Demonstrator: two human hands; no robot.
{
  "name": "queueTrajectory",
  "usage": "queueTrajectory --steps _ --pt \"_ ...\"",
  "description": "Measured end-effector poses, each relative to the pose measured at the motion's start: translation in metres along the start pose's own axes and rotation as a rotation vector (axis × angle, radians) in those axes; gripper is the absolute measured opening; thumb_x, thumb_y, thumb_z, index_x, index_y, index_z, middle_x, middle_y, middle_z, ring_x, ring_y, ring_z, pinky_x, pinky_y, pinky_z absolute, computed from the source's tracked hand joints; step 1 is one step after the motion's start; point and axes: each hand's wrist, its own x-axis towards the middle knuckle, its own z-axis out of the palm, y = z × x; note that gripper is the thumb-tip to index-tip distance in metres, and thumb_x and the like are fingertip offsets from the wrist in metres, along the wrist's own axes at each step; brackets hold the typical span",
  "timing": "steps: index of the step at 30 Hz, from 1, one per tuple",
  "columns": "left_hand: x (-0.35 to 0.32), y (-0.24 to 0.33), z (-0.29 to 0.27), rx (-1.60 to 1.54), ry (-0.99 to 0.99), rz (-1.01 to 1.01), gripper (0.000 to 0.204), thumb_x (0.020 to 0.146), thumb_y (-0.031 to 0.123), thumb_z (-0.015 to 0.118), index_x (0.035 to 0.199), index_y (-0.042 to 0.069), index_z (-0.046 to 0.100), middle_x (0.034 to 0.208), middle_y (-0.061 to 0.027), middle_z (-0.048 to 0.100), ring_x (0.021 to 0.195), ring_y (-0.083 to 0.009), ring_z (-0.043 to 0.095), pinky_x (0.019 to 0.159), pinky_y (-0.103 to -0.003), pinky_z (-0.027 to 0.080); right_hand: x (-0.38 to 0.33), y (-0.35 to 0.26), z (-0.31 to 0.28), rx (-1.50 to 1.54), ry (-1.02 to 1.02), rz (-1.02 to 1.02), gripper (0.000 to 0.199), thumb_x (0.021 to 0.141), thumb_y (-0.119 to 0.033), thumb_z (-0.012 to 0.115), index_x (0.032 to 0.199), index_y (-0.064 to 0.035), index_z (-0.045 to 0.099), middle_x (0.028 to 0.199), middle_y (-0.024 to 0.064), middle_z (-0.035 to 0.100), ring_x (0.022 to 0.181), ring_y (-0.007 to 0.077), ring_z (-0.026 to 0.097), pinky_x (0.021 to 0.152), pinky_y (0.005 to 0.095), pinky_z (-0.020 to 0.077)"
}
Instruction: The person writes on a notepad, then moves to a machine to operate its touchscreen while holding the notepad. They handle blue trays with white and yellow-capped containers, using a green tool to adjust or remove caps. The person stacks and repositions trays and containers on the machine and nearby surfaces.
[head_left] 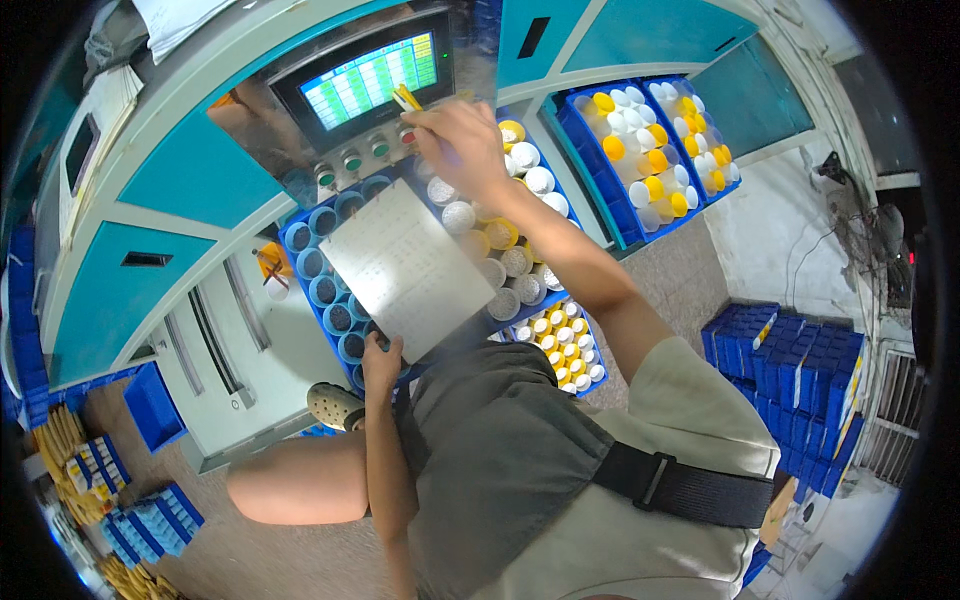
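My left hand (382,362) is closed on the lower edge of a white sheet (410,275) with faint writing. The sheet slants over a blue tray of cups and hides some of them. Blue cups (322,290) with dark contents show along its left side; to its right are white and yellow cups (505,262) with pale, grainy contents. Up by the control panel, my right hand (455,145) pinches a slim yellow pen-like thing (405,97) in front of the lit screen (370,80). Its exact kind is unclear, and whether it touches the screen cannot be told.
Push buttons (352,160) line the panel under the screen. Blue crates of white and yellow cups (650,150) stand at the upper right. Another cup tray (558,345) lies beside my lap. Stacked blue trays (785,385) stand at right, and a bin (155,405) at left.
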Motion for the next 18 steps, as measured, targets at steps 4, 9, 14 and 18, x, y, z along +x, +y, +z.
queueTrajectory --steps 4,9,14,18 --pt "0.015 -0.024 0.013 -0.037 0.011 -0.049 0.072 0.088 0.032 0.070 0.140 -0.011 0.045 0.134 -0.0305 0.058 0.125 -0.0417 0.057 0.105 -0.042 0.045 0.002 -0.007 -0.002 0.033 -0.004 -0.008 0.020 0.085 -0.011 0.071 0.104 -0.0127 0.076 0.080 0.0007 0.068 0.074 0.0187 0.060 0.069 0.0354 0.0362" --pt "0.016 -0.024 0.017 -0.179 0.029 -0.094 0.074 0.087 0.036 0.071 0.139 -0.011 0.047 0.135 -0.0311 0.057 0.127 -0.0421 0.056 0.106 -0.044 0.044 0.011 -0.017 0.005 0.092 -0.043 0.012 0.024 0.086 -0.010 0.071 0.109 -0.0129 0.075 0.080 0.0000 0.067 0.072 0.0178 0.059 0.069 0.0352 0.0357" --pt "-0.003 0.007 -0.018 0.180 0.032 0.033 0.066 0.090 0.036 0.066 0.136 -0.007 0.051 0.134 -0.0302 0.058 0.125 -0.0423 0.056 0.105 -0.046 0.045 0.019 -0.025 0.021 0.101 -0.067 -0.057 0.027 0.087 -0.012 0.070 0.113 -0.0133 0.075 0.078 -0.0018 0.066 0.071 0.0168 0.057 0.071 0.0349 0.0356" --pt "-0.033 0.045 -0.061 0.372 0.120 0.123 0.058 0.093 0.037 0.064 0.136 -0.001 0.054 0.132 -0.0259 0.061 0.121 -0.0434 0.058 0.102 -0.048 0.047 0.023 -0.026 0.029 0.100 -0.098 -0.052 0.023 0.086 -0.013 0.071 0.108 -0.0146 0.075 0.079 0.0005 0.067 0.073 0.0176 0.060 0.072 0.0366 0.0356"
